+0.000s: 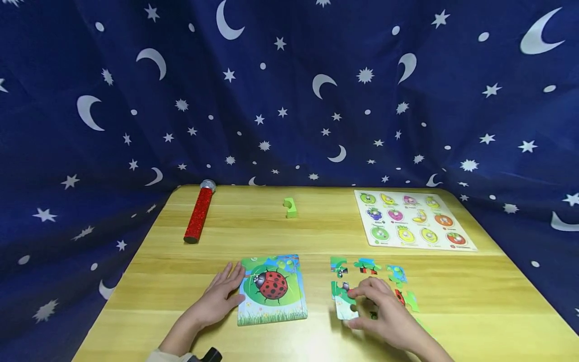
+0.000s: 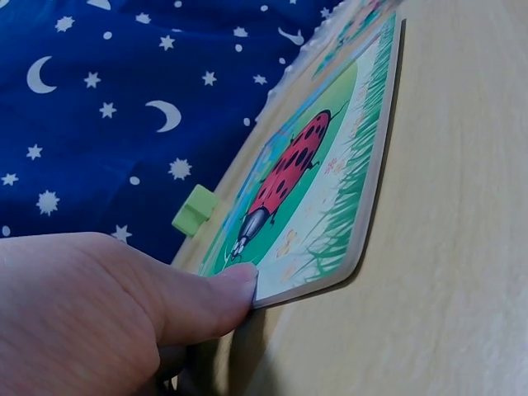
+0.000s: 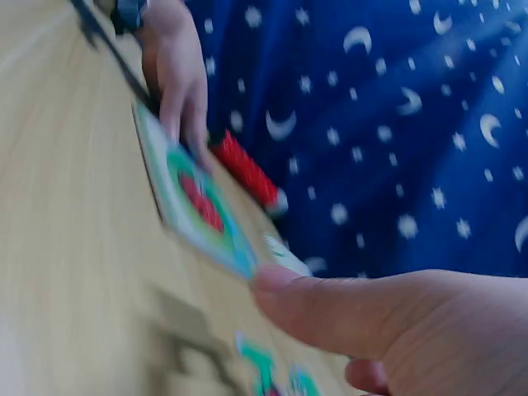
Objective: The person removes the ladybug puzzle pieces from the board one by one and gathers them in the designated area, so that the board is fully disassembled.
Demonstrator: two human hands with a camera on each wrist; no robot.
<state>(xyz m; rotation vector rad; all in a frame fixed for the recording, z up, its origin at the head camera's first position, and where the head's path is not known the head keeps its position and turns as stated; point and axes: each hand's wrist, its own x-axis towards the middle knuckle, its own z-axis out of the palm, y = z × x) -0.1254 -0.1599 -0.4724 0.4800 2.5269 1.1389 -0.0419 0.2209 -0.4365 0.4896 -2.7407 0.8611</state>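
A square ladybug puzzle board (image 1: 273,286) lies on the table, grassy edge toward me. My left hand (image 1: 219,296) rests along its left edge, fingers fairly straight; the left wrist view has the thumb (image 2: 223,299) touching a corner of the board. Between its thumb and fingers my right hand (image 1: 384,311) pinches a white-and-green jigsaw piece (image 1: 345,308), held over the loose pieces. Around that hand lie several more, among them a green-blue piece (image 1: 338,265), a blue piece (image 1: 397,273) and a green piece (image 1: 411,300). Part of the group is hidden under the right hand.
A red glittery microphone (image 1: 199,213) lies at the back left of the wooden table (image 1: 253,226). A small green block with a notch (image 1: 290,207) stands near the back edge. A fruit peg board (image 1: 393,230) lies at the back right. A starry blue curtain (image 1: 289,100) hangs behind.
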